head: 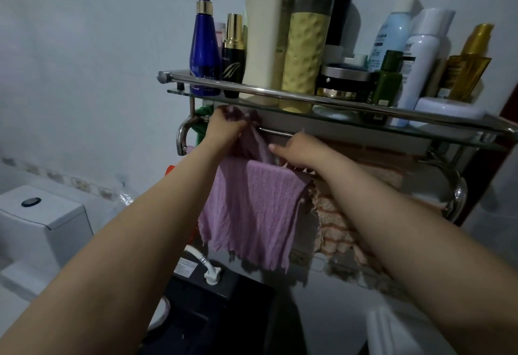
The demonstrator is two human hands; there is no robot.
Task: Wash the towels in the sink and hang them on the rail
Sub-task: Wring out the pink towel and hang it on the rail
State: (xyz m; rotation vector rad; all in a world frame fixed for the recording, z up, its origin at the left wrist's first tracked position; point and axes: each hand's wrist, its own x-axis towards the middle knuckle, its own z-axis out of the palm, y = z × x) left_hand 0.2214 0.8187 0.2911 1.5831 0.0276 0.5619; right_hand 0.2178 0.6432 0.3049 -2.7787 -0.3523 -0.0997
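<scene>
The purple towel (252,209) already hangs over the rail (276,132) below the glass shelf (364,115), most of its length dropping in front. The left hand (224,130) is closed on a bunched corner of it up against the underside of the shelf, at the rail's left end. The right hand (300,151) rests on the top fold further right along the rail, fingers curled over the cloth; whether it pinches the towel or only presses it I cannot tell.

To finish well, the bunched corner should be drawn leftward along the rail and flattened, while the right hand keeps the fold from sliding off. Lifting too high risks knocking the shelf's bottles (204,46).

An orange striped towel (333,223) hangs just right of the purple one, largely hidden by the right forearm. The rail's middle is covered by hands and cloth. No sink is in view. The dark object under the towel is too dim to name.
</scene>
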